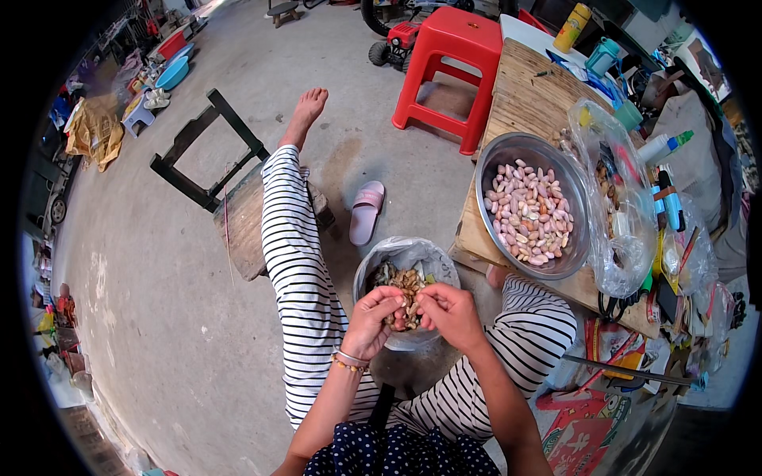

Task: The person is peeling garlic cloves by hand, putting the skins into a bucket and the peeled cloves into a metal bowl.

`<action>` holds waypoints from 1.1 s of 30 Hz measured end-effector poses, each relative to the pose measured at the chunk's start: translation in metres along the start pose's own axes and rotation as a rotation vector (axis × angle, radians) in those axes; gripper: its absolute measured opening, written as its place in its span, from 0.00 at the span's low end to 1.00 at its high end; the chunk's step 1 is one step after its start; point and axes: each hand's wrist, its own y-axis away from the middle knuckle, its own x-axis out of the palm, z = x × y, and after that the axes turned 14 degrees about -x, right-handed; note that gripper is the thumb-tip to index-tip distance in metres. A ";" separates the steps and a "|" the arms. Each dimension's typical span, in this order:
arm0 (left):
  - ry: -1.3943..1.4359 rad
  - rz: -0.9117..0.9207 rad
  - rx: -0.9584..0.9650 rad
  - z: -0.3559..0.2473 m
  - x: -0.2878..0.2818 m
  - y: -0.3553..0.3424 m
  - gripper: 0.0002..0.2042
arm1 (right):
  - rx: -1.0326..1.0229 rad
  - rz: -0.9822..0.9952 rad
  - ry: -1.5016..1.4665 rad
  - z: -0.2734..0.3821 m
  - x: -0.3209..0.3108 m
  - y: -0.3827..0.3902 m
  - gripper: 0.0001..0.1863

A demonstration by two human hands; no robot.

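My left hand (371, 323) and my right hand (454, 319) meet over a bin (411, 341) lined with a thin plastic bag. Both are closed, thumbs and fingertips pinching a small peanut that the fingers mostly hide. Below them, brown peanut shells (406, 279) lie in the bin between my legs. To the right, a metal bowl (585, 238) on a wooden table (528, 87) holds many pink shelled peanuts (530, 213). A clear plastic bag (627, 266) lies beside the bowl, with some unshelled peanuts (609, 178) in it.
A red plastic stool (459, 36) stands beyond the table's left edge. My bare foot rests over a wooden chair (246, 230) at the left. One pink slipper (367, 213) is on the floor. Markers, bottles and bags crowd the table's right side.
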 end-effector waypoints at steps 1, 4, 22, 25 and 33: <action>0.022 -0.007 0.002 0.000 0.000 0.000 0.03 | -0.014 0.002 0.027 0.000 0.000 -0.001 0.06; 0.038 0.004 -0.002 -0.001 -0.002 0.000 0.03 | -0.087 0.015 0.176 0.000 -0.001 -0.002 0.06; 0.051 -0.008 -0.013 0.004 0.003 -0.002 0.04 | -0.483 0.049 0.475 0.001 0.012 -0.002 0.03; 0.049 -0.009 -0.023 0.004 0.004 -0.001 0.03 | -0.443 0.033 0.415 0.003 0.012 -0.002 0.03; 0.113 0.065 -0.037 0.004 0.003 0.001 0.04 | -0.415 0.051 0.384 0.010 0.012 -0.003 0.02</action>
